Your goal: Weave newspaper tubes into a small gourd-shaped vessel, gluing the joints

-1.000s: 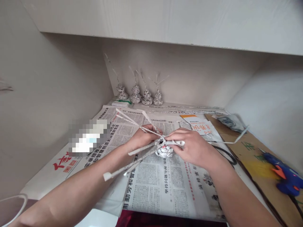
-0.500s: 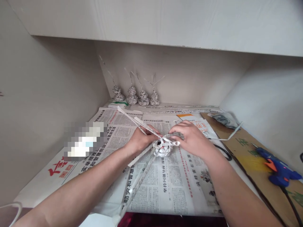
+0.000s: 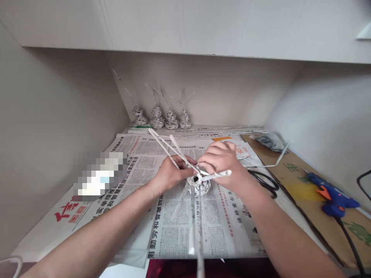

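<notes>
A small woven newspaper piece [image 3: 202, 188] with a dark hole at its top sits over the newspaper sheets in front of me. Several rolled paper strips [image 3: 218, 175] stick out from it in different directions, some toward me and some up to the left. My left hand [image 3: 174, 170] grips the piece from its left side, thumb and fingers closed at the base of the strips. On the other side, my right hand [image 3: 222, 162] is curled with its fingertips pinching a paper strip close to the hole. Its gripped end is partly hidden by the fingers.
Several finished gourd-shaped woven pieces [image 3: 157, 118] stand along the back wall. Long paper rods [image 3: 228, 130] lie to their right. A blue glue gun [image 3: 333, 197] with a black cable rests on cardboard [image 3: 292, 185] at the right. A blurred-out object [image 3: 100, 175] lies at the left.
The woven piece has turned, so its strips point in new directions, with two now toward me. My right hand has curled in closer over the strips. The view has shifted slightly.
</notes>
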The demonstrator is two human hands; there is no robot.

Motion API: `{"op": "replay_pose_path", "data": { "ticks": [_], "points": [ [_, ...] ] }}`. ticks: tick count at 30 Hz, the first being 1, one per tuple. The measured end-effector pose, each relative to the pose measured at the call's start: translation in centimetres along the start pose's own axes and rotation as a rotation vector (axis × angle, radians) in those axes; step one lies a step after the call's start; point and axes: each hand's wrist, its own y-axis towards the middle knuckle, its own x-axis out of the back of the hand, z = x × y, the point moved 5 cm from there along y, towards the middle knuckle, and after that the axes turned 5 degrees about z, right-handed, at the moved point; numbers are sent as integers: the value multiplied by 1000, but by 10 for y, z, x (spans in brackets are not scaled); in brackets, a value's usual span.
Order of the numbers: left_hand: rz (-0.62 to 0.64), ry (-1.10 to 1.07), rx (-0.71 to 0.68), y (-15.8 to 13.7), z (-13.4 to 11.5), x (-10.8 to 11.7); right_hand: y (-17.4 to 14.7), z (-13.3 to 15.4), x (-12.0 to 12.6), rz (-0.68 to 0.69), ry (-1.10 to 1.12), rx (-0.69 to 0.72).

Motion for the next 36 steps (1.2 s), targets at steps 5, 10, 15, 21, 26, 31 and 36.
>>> {"op": "replay_pose_path", "data": {
  "ticks": [5,10,15,21,26,31,36],
  "points": [
    [137,-92,28,1,4,-6,-1,7,0,-98,7,65],
    [100,-129,50,0,1,-5,-1,6,1,-152,16,62],
    [16,-44,8,1,-3,3,-4,12,14,-187,97,60],
    [-56,23,45,0,-3,9,-6,6,1,19,133,-36],
    [-63,38,10,1,-2,9,-4,4,-9,76,235,-57],
    [-72,-57,19,1,5,5,-4,8,-7,77,230,-80],
    [-123,-115,19,2,5,5,-7,2,-8,79,222,-189]
  ]
}}
